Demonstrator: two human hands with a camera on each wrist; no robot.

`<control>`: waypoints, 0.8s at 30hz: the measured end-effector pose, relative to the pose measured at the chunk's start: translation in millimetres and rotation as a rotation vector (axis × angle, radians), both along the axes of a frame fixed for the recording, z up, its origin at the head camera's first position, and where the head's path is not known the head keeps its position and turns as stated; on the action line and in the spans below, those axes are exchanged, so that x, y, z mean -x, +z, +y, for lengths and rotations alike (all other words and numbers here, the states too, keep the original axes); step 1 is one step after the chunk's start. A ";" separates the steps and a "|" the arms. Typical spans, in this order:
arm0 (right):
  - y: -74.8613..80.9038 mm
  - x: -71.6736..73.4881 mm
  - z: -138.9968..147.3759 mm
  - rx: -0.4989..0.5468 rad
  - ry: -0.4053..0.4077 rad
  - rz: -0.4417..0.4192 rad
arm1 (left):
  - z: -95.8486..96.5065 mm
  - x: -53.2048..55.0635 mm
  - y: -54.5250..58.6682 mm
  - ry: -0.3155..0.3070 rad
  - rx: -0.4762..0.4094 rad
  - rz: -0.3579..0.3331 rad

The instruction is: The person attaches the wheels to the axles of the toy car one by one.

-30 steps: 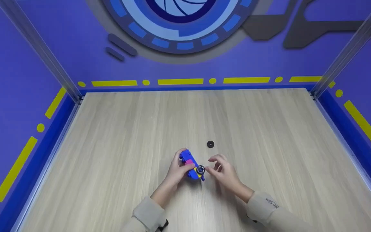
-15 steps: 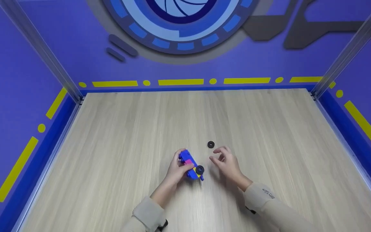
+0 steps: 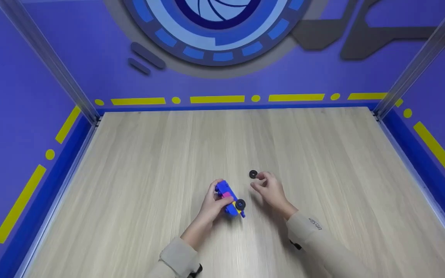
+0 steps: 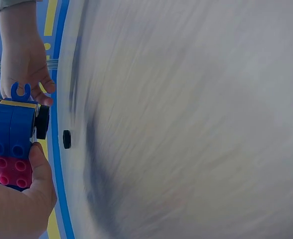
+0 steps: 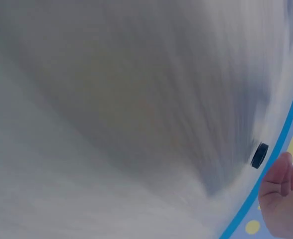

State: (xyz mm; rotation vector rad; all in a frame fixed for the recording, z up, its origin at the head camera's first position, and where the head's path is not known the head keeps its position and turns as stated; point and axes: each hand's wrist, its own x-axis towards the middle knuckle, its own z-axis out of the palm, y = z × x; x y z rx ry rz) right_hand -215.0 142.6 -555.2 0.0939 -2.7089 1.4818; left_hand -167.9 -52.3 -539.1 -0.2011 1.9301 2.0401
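A toy car [image 3: 224, 187] of blue, pink and yellow bricks is gripped in my left hand [image 3: 208, 208], thumb along its side. One black tyre [image 3: 240, 204] sits on the car's wheel facing up in the head view. In the left wrist view, a blue clip [image 4: 21, 91] sticks out at the car's end, with black wheels at both sides. A loose black tyre [image 3: 253, 174] lies on the table just ahead. My right hand [image 3: 273, 194] holds nothing; its thumb and forefinger are apart, with the fingertips right at that tyre's edge.
The wooden table [image 3: 160, 166] is bounded by a blue-purple back wall [image 3: 222, 87] and side walls with yellow marks. Metal posts [image 3: 58, 63] stand at the back corners.
A black tyre now covers the car's bare spoked wheel. My right hand has left the car and moved forward to the loose tyre. My left hand has barely moved.
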 end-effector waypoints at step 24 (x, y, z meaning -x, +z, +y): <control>-5.9 35.9 2.9 0.043 -0.025 -0.223 | 1.6 1.4 2.5 0.015 -0.012 0.001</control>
